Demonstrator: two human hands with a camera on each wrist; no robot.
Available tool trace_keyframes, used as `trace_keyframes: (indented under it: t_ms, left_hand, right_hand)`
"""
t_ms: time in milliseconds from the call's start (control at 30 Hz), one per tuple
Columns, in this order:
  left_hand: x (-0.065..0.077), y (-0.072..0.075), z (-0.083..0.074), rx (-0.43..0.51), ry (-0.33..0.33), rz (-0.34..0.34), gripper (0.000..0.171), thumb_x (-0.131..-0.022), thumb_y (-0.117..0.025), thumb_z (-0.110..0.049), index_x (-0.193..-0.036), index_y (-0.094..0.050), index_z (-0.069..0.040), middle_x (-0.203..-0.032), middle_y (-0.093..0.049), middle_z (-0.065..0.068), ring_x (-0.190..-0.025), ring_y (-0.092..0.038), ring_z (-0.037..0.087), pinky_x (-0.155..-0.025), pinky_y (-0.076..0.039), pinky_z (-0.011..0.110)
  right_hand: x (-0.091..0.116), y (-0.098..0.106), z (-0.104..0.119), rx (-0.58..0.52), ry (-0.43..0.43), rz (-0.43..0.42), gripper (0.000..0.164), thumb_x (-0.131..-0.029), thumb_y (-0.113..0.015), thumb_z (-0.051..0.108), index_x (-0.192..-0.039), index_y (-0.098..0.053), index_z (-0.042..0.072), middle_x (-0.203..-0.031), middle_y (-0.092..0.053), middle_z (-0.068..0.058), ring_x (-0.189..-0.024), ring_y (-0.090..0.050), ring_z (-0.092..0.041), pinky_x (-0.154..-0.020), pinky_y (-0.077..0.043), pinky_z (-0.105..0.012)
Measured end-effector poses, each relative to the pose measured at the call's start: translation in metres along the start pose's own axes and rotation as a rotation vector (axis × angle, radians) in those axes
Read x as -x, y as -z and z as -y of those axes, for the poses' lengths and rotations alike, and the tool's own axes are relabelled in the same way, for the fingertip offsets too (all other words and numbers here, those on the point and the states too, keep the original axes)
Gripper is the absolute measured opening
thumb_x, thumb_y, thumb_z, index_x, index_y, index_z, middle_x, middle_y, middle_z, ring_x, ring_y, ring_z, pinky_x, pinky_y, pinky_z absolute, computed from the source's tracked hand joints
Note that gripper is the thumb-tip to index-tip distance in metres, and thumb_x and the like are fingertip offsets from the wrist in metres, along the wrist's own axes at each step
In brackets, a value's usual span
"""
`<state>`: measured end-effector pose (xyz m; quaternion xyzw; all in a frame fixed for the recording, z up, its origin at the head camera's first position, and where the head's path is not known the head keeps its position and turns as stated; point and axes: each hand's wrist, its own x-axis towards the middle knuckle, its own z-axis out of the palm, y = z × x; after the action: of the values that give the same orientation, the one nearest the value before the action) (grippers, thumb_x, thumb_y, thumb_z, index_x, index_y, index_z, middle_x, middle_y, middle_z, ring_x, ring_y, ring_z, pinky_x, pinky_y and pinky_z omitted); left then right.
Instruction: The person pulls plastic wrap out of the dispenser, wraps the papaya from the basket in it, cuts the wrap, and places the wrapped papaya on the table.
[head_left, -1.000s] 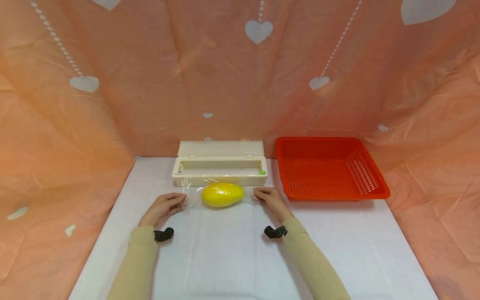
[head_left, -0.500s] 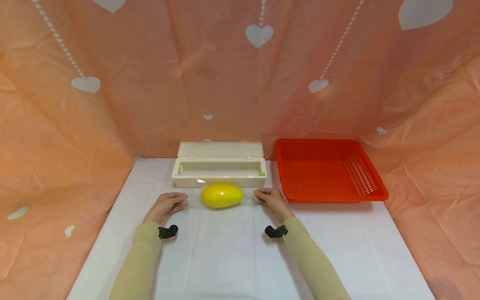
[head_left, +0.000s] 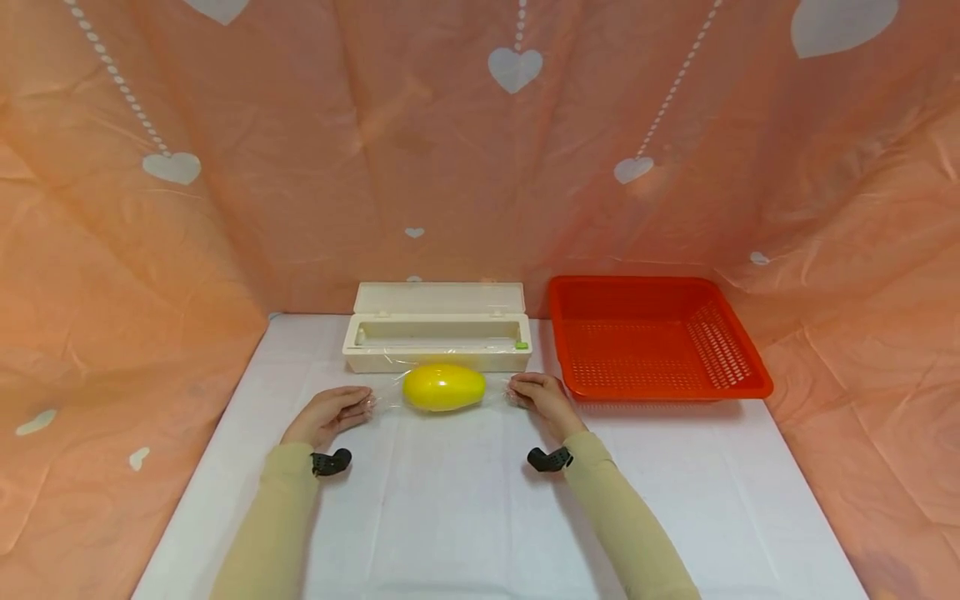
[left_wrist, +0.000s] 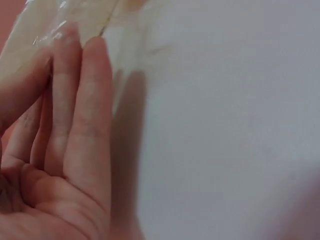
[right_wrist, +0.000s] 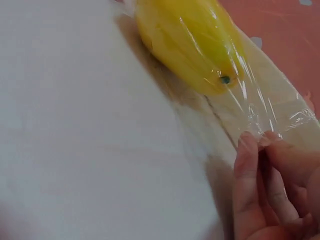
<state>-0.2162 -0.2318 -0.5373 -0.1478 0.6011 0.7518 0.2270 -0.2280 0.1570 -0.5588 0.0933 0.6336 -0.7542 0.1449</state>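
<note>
The yellow fruit [head_left: 444, 387] lies on the white counter [head_left: 442, 500], just in front of the cream box [head_left: 360, 362] and midway between the two hands, with clear film [right_wrist: 252, 112] drawn over it and out to both sides. At its left end, the left hand [head_left: 330, 412] pinches the bunched film between thumb and fingers [left_wrist: 92, 90]; at the other end, the right hand [head_left: 546, 402] does the same, its thumb and fingers [right_wrist: 246, 172] clamped together on the gathered edge (the right wrist view shows creases running from that pinch up to the fruit's dark tip).

A second ago the film by the left hand stood up in a stretched peak against the box front; now it sits lower, crumpled close to the fingers. The fruit and both hands have barely moved. The box's lid is raised as before, the green slider [head_left: 522, 345] at its right end, and the red basket [head_left: 630, 302] is likewise in its place to the right.
</note>
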Motion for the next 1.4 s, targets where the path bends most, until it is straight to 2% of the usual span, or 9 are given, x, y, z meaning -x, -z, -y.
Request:
trace_keyframes:
  t_ms: [167, 267, 367, 533, 700, 933, 1067, 1200, 1400]
  left_hand:
    - [0.005, 0.004, -0.002, 0.063, 0.004, 0.066, 0.014, -0.098, -0.054, -0.006, -0.107, -0.064, -0.003, -0.095, -0.07, 0.006, -0.088, -0.067, 0.015, -0.087, -0.053, 0.033]
    - [0.008, 0.004, -0.002, 0.08, -0.001, 0.059, 0.024, -0.098, -0.053, -0.005, -0.12, -0.058, 0.003, -0.1, -0.069, 0.007, -0.093, -0.067, 0.017, -0.091, -0.051, 0.035]
    - [0.012, 0.004, -0.003, 0.048, -0.016, 0.045, 0.038, -0.098, -0.052, -0.004, -0.133, -0.045, 0.01, -0.102, -0.069, 0.008, -0.095, -0.066, 0.017, -0.093, -0.049, 0.037]
    - [0.019, 0.006, -0.004, 0.015, -0.022, 0.016, 0.051, -0.096, -0.057, -0.005, -0.138, -0.036, 0.014, -0.104, -0.068, 0.009, -0.097, -0.066, 0.02, -0.094, -0.048, 0.04]
    - [0.03, 0.011, -0.012, -0.064, -0.065, -0.013, 0.05, -0.098, -0.054, -0.009, -0.137, -0.034, 0.016, -0.108, -0.066, 0.012, -0.098, -0.066, 0.02, -0.095, -0.047, 0.04]
    - [0.05, 0.01, -0.028, -0.206, -0.209, -0.055, 0.046, -0.098, -0.056, -0.02, -0.126, -0.045, 0.016, -0.1, -0.068, 0.008, -0.09, -0.068, 0.016, -0.091, -0.051, 0.035]
    - [0.053, -0.004, -0.041, -0.257, -0.268, -0.013, 0.05, -0.097, -0.058, -0.025, -0.127, -0.047, 0.014, -0.101, -0.067, 0.008, -0.092, -0.067, 0.015, -0.089, -0.052, 0.033]
    - [0.046, -0.035, -0.058, -0.342, -0.316, 0.052, 0.053, -0.096, -0.06, -0.027, -0.129, -0.049, 0.013, -0.111, -0.065, 0.019, -0.098, -0.066, 0.022, -0.091, -0.051, 0.037]
    - [0.025, -0.09, -0.082, -0.466, -0.401, 0.173, 0.042, -0.095, -0.062, -0.023, -0.123, -0.058, 0.007, -0.112, -0.064, 0.022, -0.101, -0.064, 0.031, -0.09, -0.052, 0.039]
  right_hand:
    - [0.001, 0.0, 0.001, -0.018, 0.021, 0.004, 0.026, -0.094, -0.058, 0.0, -0.116, -0.058, -0.014, -0.103, -0.066, -0.017, -0.086, -0.066, -0.015, -0.084, -0.054, -0.029]
    - [0.001, 0.0, 0.001, -0.017, 0.041, 0.016, 0.029, -0.094, -0.057, -0.002, -0.119, -0.056, -0.015, -0.108, -0.065, -0.02, -0.089, -0.066, -0.015, -0.085, -0.054, -0.03]
    - [0.001, 0.001, 0.001, -0.003, 0.052, 0.012, 0.029, -0.094, -0.056, -0.001, -0.12, -0.055, -0.015, -0.11, -0.064, -0.021, -0.088, -0.066, -0.015, -0.084, -0.054, -0.03]
    - [0.004, 0.003, 0.0, 0.062, 0.096, 0.001, 0.029, -0.095, -0.056, 0.001, -0.12, -0.053, -0.015, -0.112, -0.062, -0.028, -0.095, -0.065, -0.022, -0.088, -0.053, -0.033]
    - [0.013, -0.002, 0.01, 0.219, 0.226, -0.044, 0.031, -0.093, -0.059, 0.0, -0.122, -0.053, -0.012, -0.116, -0.059, -0.029, -0.105, -0.059, -0.034, -0.089, -0.052, -0.033]
    - [0.035, -0.024, 0.034, 0.316, 0.481, -0.132, 0.036, -0.085, -0.061, -0.012, -0.117, -0.048, -0.02, -0.11, -0.052, -0.038, -0.1, -0.055, -0.049, -0.089, -0.05, -0.044]
    - [0.041, -0.03, 0.036, 0.309, 0.591, -0.137, 0.042, -0.082, -0.067, -0.01, -0.118, -0.047, -0.019, -0.112, -0.052, -0.038, -0.105, -0.051, -0.051, -0.093, -0.044, -0.056]
    - [0.04, -0.034, 0.039, 0.323, 0.713, -0.158, 0.048, -0.082, -0.07, -0.008, -0.122, -0.047, -0.018, -0.12, -0.051, -0.036, -0.114, -0.045, -0.05, -0.097, -0.036, -0.062]
    - [0.033, -0.037, 0.043, 0.302, 0.711, -0.193, 0.053, -0.084, -0.068, -0.008, -0.129, -0.043, -0.013, -0.129, -0.048, -0.032, -0.124, -0.04, -0.043, -0.106, -0.026, -0.061]
